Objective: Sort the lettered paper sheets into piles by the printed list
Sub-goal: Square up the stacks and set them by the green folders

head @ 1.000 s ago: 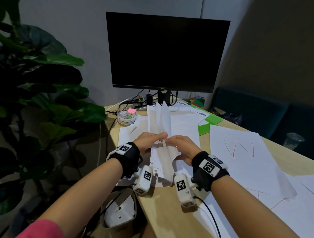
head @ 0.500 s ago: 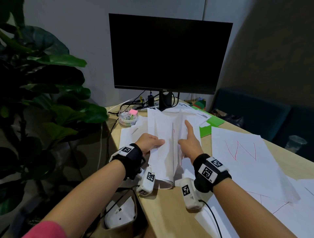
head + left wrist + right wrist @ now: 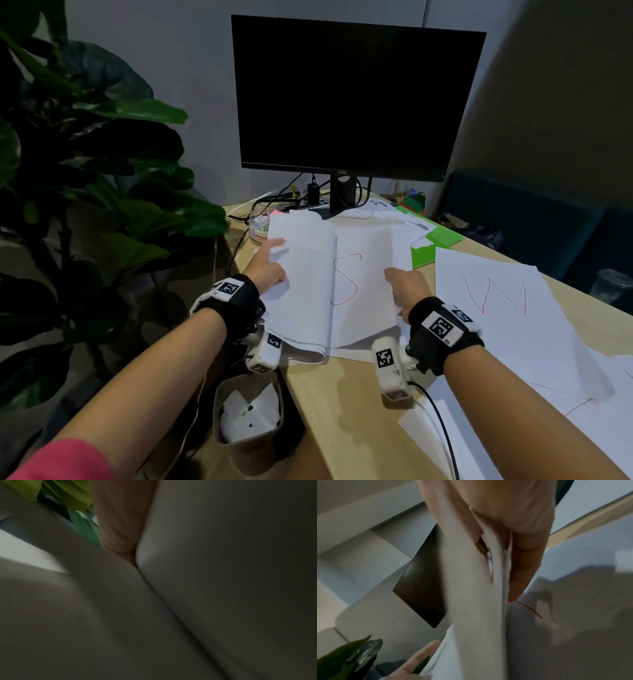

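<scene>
1. My left hand (image 3: pixel 267 267) lies on the turned-back leaves of the folded sheet bundle (image 3: pixel 308 291), at the left near part of the desk (image 3: pixel 349 404); its forefinger is straight, the other fingers I cannot tell.
2. In the middle, the S sheet (image 3: pixel 363 274) is exposed.
3. My right hand (image 3: pixel 407 287) pinches leaves at the right edge.
4. I judge I am reading the letter; next, free this sheet and start its pile, since the W sheet (image 3: pixel 493 294) lies right.
</scene>
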Demonstrator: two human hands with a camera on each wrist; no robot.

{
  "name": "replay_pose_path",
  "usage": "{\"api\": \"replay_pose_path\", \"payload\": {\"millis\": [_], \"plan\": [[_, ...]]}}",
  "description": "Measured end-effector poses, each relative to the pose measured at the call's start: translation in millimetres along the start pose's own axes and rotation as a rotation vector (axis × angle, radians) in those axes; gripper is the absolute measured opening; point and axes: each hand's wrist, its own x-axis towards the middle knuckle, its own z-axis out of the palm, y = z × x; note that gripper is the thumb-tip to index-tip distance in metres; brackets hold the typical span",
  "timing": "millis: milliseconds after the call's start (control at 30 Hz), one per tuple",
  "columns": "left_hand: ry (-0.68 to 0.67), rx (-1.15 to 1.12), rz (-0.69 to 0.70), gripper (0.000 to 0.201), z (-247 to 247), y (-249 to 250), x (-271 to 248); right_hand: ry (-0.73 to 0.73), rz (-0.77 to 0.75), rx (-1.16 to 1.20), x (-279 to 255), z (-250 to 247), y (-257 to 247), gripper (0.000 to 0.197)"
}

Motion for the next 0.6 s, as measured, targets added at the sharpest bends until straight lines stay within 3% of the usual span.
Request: {"api": "replay_pose_path", "payload": {"millis": [67,167,267,433,533,600], "plan": [[-0.022,0.027,-0.010,0.047,4,3,-5,-0.041,-0.012,0.048,-6,-2,-3,0.014],[0.028,-0.019,-0.047,0.032,18,10,-6,-0.120,-0.066,0.107,-13,-3,-7,0.025],[-0.029,-0.093,-0.065,0.019,38,18,-5,-0.150,-0.199,0.066,-15,12,-9,0.043],[-0.088,-0.070,-0.123,0.055,66,26,-2,-0.098,-0.373,-0.140,-25,30,-11,0.055],[-0.081,-0.083,-0.132,0.063,74,29,-3,-0.070,-0.411,-0.183,-29,35,-13,0.061],[-0.065,-0.080,-0.133,0.052,77,32,-5,-0.074,-0.404,-0.221,-30,39,-15,0.057]]}}
